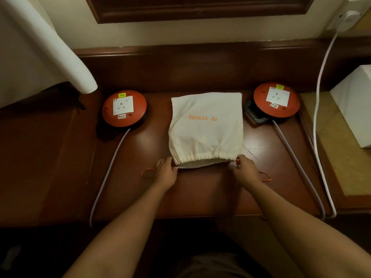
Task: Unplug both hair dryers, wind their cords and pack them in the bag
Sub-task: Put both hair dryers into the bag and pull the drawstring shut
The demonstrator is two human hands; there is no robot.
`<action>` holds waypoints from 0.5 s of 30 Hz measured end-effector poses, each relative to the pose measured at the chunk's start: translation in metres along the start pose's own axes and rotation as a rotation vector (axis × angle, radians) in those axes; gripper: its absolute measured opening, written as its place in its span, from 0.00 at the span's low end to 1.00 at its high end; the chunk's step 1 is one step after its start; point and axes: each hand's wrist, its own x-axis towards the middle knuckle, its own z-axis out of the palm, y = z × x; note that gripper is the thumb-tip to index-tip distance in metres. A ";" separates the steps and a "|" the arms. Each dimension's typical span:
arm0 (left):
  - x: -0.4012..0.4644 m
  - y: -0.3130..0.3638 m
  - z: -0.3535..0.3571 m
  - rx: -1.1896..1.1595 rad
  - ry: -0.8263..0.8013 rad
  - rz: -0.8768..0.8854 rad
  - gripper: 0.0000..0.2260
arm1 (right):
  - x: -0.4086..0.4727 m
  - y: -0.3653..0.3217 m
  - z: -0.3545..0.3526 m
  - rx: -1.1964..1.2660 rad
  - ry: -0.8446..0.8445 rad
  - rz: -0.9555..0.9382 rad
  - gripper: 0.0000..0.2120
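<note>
Your cream drawstring bag (205,127) lies in the middle of the frame on the dark wooden desk (200,193), its gathered mouth toward the bottom of the picture and its orange lettering upside down to you. Your left hand (165,173) pinches the mouth's left corner, where the orange drawstring (147,171) loops out to the left. Your right hand (246,170) pinches the right corner at the cord's orange end, and another loop trails right of it. Left of the bag sits an orange cable reel (124,108) with an empty socket, and a second reel (276,100) sits at its upper right. Each reel's pale lead (108,171) runs toward the bottom edge.
</note>
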 end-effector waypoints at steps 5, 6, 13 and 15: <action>0.001 0.002 -0.006 -0.093 0.084 -0.035 0.07 | -0.005 -0.005 0.000 0.108 0.091 -0.003 0.07; -0.001 0.002 -0.010 -0.094 0.124 -0.035 0.07 | -0.007 -0.006 -0.003 0.122 0.125 -0.022 0.07; -0.001 0.018 -0.052 -0.199 0.315 0.017 0.05 | -0.007 -0.036 -0.031 0.232 0.254 -0.103 0.06; 0.001 0.023 -0.065 -0.241 0.342 0.017 0.07 | -0.003 -0.049 -0.041 0.258 0.283 -0.132 0.07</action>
